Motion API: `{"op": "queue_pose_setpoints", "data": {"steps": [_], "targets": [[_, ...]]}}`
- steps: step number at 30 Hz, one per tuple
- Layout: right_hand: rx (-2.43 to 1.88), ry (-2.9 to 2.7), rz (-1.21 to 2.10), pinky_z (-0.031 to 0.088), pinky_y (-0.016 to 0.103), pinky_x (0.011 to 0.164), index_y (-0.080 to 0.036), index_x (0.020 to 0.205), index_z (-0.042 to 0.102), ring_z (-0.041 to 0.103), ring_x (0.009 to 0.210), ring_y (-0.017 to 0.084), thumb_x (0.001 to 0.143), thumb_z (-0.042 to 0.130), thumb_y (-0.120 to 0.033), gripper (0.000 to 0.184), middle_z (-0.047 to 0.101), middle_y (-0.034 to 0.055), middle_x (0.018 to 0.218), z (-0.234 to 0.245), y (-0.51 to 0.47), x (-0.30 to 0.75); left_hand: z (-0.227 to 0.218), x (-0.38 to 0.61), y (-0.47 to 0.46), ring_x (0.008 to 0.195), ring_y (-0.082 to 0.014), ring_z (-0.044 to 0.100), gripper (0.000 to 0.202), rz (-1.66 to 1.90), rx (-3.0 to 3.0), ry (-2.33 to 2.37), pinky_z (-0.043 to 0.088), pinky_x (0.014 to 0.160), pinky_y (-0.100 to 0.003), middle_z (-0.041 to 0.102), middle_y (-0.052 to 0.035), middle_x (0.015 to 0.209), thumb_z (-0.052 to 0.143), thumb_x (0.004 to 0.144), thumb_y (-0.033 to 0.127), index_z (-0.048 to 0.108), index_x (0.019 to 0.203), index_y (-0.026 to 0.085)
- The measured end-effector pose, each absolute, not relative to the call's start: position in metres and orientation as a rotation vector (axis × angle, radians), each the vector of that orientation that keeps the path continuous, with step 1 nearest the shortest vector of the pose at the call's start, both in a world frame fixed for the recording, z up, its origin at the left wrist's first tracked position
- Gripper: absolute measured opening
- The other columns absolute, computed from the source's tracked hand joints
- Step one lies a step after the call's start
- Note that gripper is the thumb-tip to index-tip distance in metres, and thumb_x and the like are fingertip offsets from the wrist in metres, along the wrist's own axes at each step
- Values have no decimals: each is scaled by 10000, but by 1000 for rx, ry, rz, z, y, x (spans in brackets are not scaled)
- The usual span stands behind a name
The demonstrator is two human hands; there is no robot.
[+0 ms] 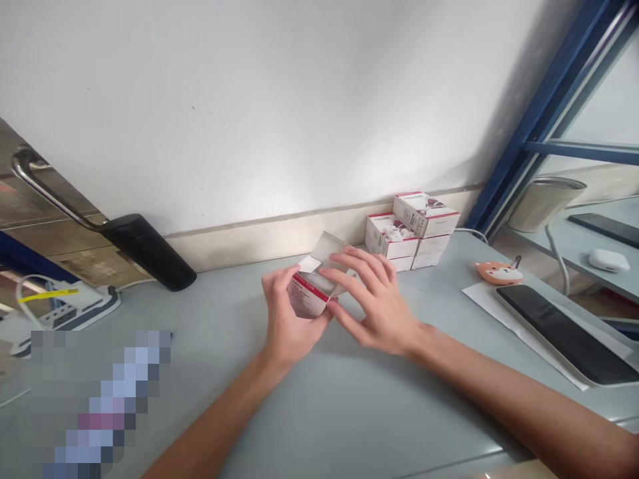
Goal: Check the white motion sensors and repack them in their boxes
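Observation:
My left hand [287, 319] is closed around a small white and red carton [308, 295] that rests on the grey table [319, 412]. The carton's top flap [327, 251] stands open toward the wall. My right hand [372, 299] lies over the carton's right side with its fingers stretched out and spread, fingertips touching the box near the flap. A stack of several similar white and red cartons [412, 229] sits against the wall, just behind and to the right of my right hand.
A tablet with a dark screen [564, 332] lies on white paper at the right, with a small orange figure [499, 271] beside it. A black handle [144, 249] leans at the wall on the left. A blue window frame [544, 113] rises at right.

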State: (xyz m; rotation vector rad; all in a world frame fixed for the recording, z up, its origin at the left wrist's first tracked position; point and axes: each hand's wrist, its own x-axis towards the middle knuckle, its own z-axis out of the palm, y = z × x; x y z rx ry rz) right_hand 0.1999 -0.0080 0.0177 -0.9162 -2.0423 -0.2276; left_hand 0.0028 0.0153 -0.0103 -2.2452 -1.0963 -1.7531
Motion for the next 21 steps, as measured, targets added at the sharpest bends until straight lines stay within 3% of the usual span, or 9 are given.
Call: {"op": "queue_pose_setpoints", "data": {"steps": [4, 7, 11, 16, 19, 21], "targets": [[-843, -1848, -270, 460, 576, 1160, -268, 1439, 494, 467, 1430, 359, 958, 735, -413, 557, 520, 163, 1445, 8, -1, 201, -14, 5, 13, 1083, -234, 599, 860, -1863, -2326, -1173, 581, 902, -429, 435, -96, 1245, 885, 757, 246, 376, 1450, 281], [-814, -1872, -219, 506, 580, 1148, -297, 1460, 503, 465, 1425, 348, 975, 726, -381, 540, 424, 155, 1444, 6, 2, 202, -16, 8, 9, 1061, -220, 597, 846, -1907, -2331, -1274, 576, 886, -416, 428, -86, 1234, 878, 747, 240, 368, 1420, 284], [-857, -1989, -80, 422, 644, 1236, -306, 1452, 606, 318, 1565, 389, 1027, 639, -358, 430, 279, 141, 1554, 5, 1, 202, -14, 12, 6, 999, -195, 582, 813, -1913, -2300, -1237, 562, 810, -359, 417, -66, 1185, 870, 768, 252, 351, 1392, 286], [-927, -1861, 36, 358, 670, 1280, -341, 1318, 710, 252, 1616, 388, 1035, 615, -350, 299, 286, 91, 1608, 12, -3, 201, -10, 12, 4, 1044, -216, 551, 826, -1787, -2377, -1122, 543, 817, -363, 385, -68, 1172, 863, 778, 232, 307, 1387, 283], [-941, -1855, 97, 403, 664, 1260, -351, 1560, 472, 239, 1630, 405, 977, 701, -424, 631, 200, 108, 1718, 21, -10, 199, -6, 5, 4, 1025, -220, 530, 814, -1716, -2529, -1031, 525, 787, -364, 365, -82, 1188, 817, 793, 230, 270, 1393, 283], [-916, -1870, 148, 428, 663, 1244, -349, 1657, 261, 277, 1624, 390, 973, 700, -430, 816, 234, 136, 1733, 24, -13, 197, -2, 0, 5, 1015, -226, 521, 793, -1663, -2633, -966, 524, 789, -385, 356, -89, 1195, 771, 803, 230, 260, 1407, 282]]}}
